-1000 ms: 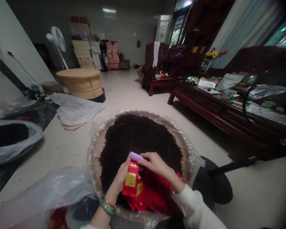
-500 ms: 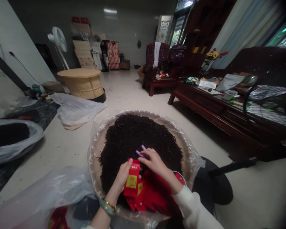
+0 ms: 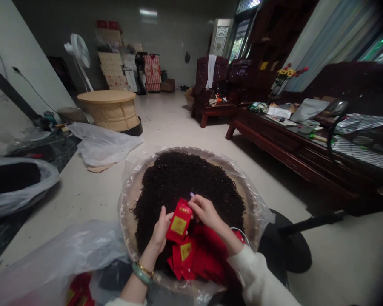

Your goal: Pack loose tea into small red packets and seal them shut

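Note:
A round basket lined with clear plastic holds a big heap of dark loose tea leaves. Over its near edge my left hand holds a small red packet with a yellow label, tilted to the right. My right hand pinches the packet's top corner, and a small purple scoop pokes out from behind its fingers. More red packets lie piled at the basket's near rim under both hands.
Crumpled clear plastic lies at lower left and a plastic sheet on the floor. A bag of dark tea sits left. A round wooden table, fan, long dark wooden table and a black stool base surround me.
The purple scoop, held over the packet's mouth a second ago, has slipped behind my right hand. The packet has risen a little and tipped to the right, with my right fingers now on its top.

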The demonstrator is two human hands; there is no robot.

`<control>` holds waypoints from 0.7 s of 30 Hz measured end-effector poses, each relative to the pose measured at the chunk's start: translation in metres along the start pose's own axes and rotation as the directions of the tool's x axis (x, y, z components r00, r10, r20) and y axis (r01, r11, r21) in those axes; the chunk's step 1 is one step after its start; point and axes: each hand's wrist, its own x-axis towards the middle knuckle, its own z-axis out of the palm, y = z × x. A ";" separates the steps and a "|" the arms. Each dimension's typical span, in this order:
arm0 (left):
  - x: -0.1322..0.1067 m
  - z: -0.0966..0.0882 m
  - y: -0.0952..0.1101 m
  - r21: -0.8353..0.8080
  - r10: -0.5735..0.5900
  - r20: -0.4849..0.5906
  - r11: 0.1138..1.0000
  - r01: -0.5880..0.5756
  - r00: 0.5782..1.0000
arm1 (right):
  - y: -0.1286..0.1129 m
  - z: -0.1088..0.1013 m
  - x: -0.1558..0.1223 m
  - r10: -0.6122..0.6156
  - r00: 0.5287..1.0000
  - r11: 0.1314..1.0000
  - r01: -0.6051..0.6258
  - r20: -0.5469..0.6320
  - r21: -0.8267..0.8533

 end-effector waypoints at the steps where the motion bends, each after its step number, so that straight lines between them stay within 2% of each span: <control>1: 0.001 -0.004 0.000 -0.028 0.000 -0.016 1.000 0.000 1.000 | -0.002 -0.001 0.001 0.031 0.999 0.996 -0.029 -0.026 0.079; 3: 0.003 -0.010 -0.004 -0.070 0.020 -0.079 0.997 -0.025 0.997 | -0.013 0.000 0.000 0.054 0.998 0.978 -0.046 -0.036 0.203; 6: 0.005 -0.014 -0.016 -0.071 0.104 -0.092 0.991 -0.110 0.990 | -0.041 0.010 -0.009 -0.003 0.993 0.965 -0.029 0.121 0.261; 7: 0.005 -0.014 -0.019 -0.057 0.136 -0.085 0.988 -0.142 0.987 | -0.050 0.014 -0.012 -0.046 0.971 0.972 -0.010 0.233 0.234; 8: 0.006 -0.013 -0.021 -0.046 0.169 -0.100 0.984 -0.174 0.980 | -0.058 0.017 -0.015 -0.081 0.930 0.977 0.003 0.359 0.212; 10: 0.007 -0.011 -0.020 -0.037 0.178 -0.130 0.982 -0.185 0.975 | -0.066 0.020 -0.017 -0.124 0.887 0.987 0.064 0.444 0.147; 12: 0.009 -0.010 -0.015 -0.047 0.149 -0.155 0.986 -0.158 0.977 | -0.060 0.020 -0.015 -0.120 0.887 0.985 0.161 0.447 -0.057; 13: 0.009 -0.010 -0.011 -0.052 0.136 -0.168 0.988 -0.147 0.976 | -0.052 0.020 -0.014 -0.093 0.878 0.953 0.215 0.469 -0.213; 15: 0.011 -0.012 -0.005 -0.057 0.134 -0.197 0.987 -0.148 0.971 | -0.031 0.022 -0.014 -0.006 0.835 0.790 0.341 0.551 -0.509; 18: 0.011 -0.014 -0.001 -0.047 0.152 -0.212 0.985 -0.166 0.965 | -0.003 0.029 -0.019 0.019 0.847 0.738 0.346 0.531 -0.579; 21: 0.010 -0.014 -0.003 -0.013 0.151 -0.154 0.988 -0.155 0.977 | 0.004 0.032 -0.021 0.004 0.862 0.759 0.327 0.506 -0.563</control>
